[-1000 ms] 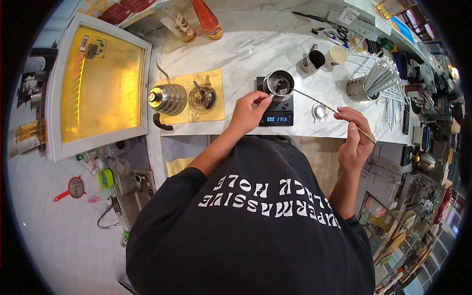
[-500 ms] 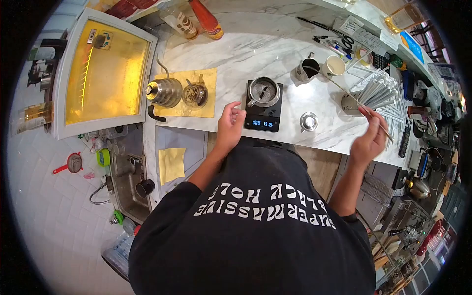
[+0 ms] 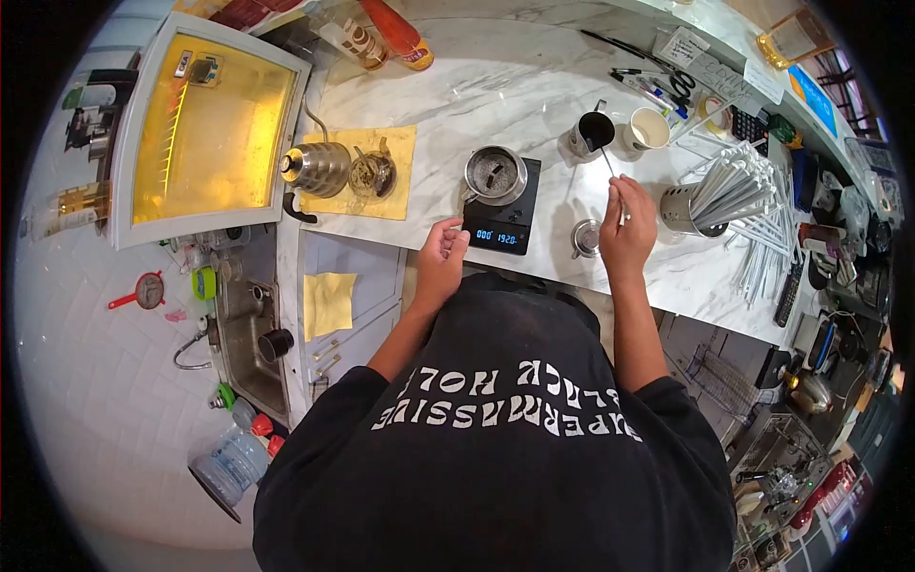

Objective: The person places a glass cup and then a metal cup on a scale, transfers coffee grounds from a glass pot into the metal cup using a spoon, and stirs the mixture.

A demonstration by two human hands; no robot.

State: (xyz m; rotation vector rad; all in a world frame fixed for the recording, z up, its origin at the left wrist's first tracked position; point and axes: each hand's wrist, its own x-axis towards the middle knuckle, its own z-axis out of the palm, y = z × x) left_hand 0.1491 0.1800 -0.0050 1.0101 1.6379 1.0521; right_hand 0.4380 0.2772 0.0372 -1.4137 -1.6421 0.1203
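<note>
My right hand (image 3: 629, 229) is closed on a long thin stirrer (image 3: 611, 164), whose far end reaches the mouth of a metal pitcher (image 3: 579, 143) with dark liquid inside. A paper cup (image 3: 648, 130) stands beside the pitcher. Close under my right hand is a small metal cup (image 3: 585, 239). My left hand (image 3: 442, 262), fingers curled and nothing visible in them, is at the near left edge of a black digital scale (image 3: 517, 212) with a lit blue display. On the scale sits a metal cup with a handle (image 3: 497, 176), dark pieces visible inside it.
To the left, a gooseneck kettle (image 3: 324, 170) and a glass server (image 3: 373, 175) rest on a yellow cloth (image 3: 391, 202). A canister (image 3: 679, 208) full of wrapped straws stands at right. Two bottles (image 3: 400, 38) are at the back, near a glass-doored cabinet (image 3: 214, 133).
My right hand has moved left with the stirrer, from beside the straws to near the pitcher. My left hand stays by the scale. The view has shifted slightly.
</note>
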